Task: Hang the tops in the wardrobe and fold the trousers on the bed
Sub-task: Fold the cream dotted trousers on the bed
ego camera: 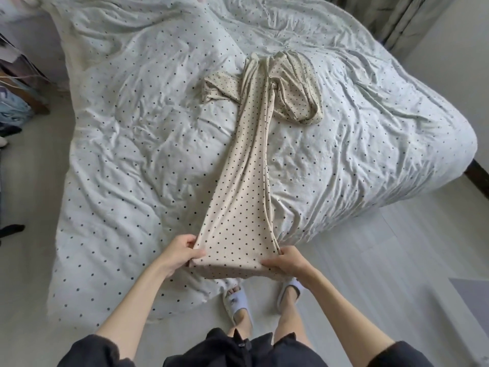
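Cream knit fabric with small dark dots makes up the trousers (242, 186), and at the near edge of the bed (119, 154) both hands have hold of one end of them. The left hand (180, 251) pinches the left corner of that end, thumb on top and fingers curled under the cloth; the right hand (285, 260) grips the right corner the same way, fingers wrapped over the edge. Between them the end is pulled flat and taut, lifted slightly off the cover, with the person's slippered feet (238, 300) on the floor just below. From the hands the garment runs away as one long band across the pale dotted duvet, lying on it, to the middle of the bed, where the far end is bunched and twisted, one part flopped left and a larger loop to the right. Which end is waistband and which hems I cannot tell. The cloth looks light, soft and limp, likely a little stretchy, so it should drape and wrinkle rather than keep a shape; taking it by two corners of an edge, as now, seems the sound way to keep a fold square. The tangled far end probably needs smoothing flat before folding.
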A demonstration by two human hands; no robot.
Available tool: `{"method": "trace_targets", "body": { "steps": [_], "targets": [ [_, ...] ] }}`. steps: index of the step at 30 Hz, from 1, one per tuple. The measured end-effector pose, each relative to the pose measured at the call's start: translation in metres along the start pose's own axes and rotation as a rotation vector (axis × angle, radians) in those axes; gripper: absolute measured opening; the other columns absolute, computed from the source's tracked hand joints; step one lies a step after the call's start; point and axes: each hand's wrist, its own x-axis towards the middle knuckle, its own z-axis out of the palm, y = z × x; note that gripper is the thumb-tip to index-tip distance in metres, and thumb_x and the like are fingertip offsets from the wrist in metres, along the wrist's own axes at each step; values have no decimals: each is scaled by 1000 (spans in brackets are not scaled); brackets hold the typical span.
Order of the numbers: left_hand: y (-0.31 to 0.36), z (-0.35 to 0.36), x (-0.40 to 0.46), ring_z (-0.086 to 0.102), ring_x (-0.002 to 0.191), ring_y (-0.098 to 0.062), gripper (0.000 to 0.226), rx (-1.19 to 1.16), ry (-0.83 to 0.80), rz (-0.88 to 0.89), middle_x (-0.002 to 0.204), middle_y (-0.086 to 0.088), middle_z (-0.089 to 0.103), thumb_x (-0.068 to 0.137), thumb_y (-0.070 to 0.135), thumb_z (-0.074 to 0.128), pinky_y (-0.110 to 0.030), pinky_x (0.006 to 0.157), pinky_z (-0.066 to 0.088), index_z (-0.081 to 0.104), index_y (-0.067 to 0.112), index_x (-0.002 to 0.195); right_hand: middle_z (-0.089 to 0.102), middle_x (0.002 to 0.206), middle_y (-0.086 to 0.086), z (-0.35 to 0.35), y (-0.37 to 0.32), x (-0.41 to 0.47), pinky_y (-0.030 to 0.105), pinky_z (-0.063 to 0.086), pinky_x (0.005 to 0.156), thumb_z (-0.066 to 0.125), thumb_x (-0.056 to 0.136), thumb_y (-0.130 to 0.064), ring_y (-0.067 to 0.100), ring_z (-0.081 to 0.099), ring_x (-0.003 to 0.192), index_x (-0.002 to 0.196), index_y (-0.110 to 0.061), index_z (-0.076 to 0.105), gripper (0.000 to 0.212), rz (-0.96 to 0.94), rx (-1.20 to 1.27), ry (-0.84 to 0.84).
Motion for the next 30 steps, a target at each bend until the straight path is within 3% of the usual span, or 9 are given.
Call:
{"method": "trace_targets", "body": {
  "steps": [2, 5, 8, 12, 15, 19, 25, 28, 30],
  "targets": [
    [-7, -7, -1, 58, 72, -16, 16, 58, 25, -26, 83, -9, 65, 81, -7, 65, -19, 60, 46, 62, 8, 84, 70, 92, 14, 1, 2, 0, 35, 52, 82, 74, 77, -19, 24, 66, 85, 96, 6, 67, 33, 22, -61, 3],
    [-23, -13, -1, 55, 71, -17, 14, 160, 93, -91, 81, -9, 60, 81, -7, 64, -24, 65, 45, 60, 5, 86, 60, 77, 5, 4, 6, 0, 26, 48, 66, 69, 81, -19, 14, 56, 68, 80, -5, 61, 17, 32, -184, -23],
    [-38, -10, -2, 55, 95, -25, 20, 267, 137, -187, 102, -10, 57, 83, 0, 60, -33, 83, 44, 55, 9, 101, 54, 82, 4, 4, 12, 1, 25, 42, 69, 63, 86, -15, 12, 47, 71, 88, -6, 62, 9, -3, -212, -66],
    [-27, 0, 6, 52, 112, -28, 30, 277, 91, -201, 114, -8, 51, 87, 11, 59, -36, 91, 43, 49, 11, 115, 59, 93, 6, -7, 6, 6, 31, 47, 81, 58, 92, -17, 16, 52, 83, 107, 0, 64, 24, -42, -159, -50],
    [-4, 11, 20, 55, 109, -26, 30, 322, 88, -121, 115, -9, 54, 90, 16, 58, -37, 94, 43, 51, 10, 119, 59, 91, 8, -20, -2, 14, 19, 43, 61, 56, 92, -16, 16, 53, 81, 98, -4, 65, 16, -54, -97, -16],
    [34, 34, 40, 56, 102, -19, 27, 337, 52, -35, 112, -3, 54, 93, 20, 54, -29, 81, 46, 52, 14, 119, 62, 94, 8, -44, -14, 30, 11, 40, 53, 50, 96, -16, 15, 56, 80, 108, 0, 62, 24, -70, -57, 22],
    [120, 78, 103, 53, 96, -6, 22, 383, 97, 180, 117, 3, 58, 96, 17, 51, -13, 74, 40, 55, 16, 117, 62, 107, 12, -127, -62, 86, 33, 50, 76, 47, 98, -18, 20, 60, 83, 129, -4, 47, 34, -86, 162, 145],
    [169, 98, 140, 50, 88, 0, 26, 440, 151, 264, 120, 5, 55, 96, 14, 49, -4, 58, 40, 54, 17, 120, 62, 106, 12, -178, -94, 126, 31, 47, 73, 46, 97, -17, 21, 61, 83, 128, -5, 48, 33, -96, 244, 196],
    [206, 111, 173, 48, 92, -1, 31, 485, 181, 292, 128, 4, 51, 95, 12, 48, -5, 62, 38, 52, 16, 126, 62, 109, 12, -216, -117, 156, 31, 47, 74, 47, 96, -16, 20, 60, 83, 129, -5, 48, 34, -110, 289, 233]
  ]
}}
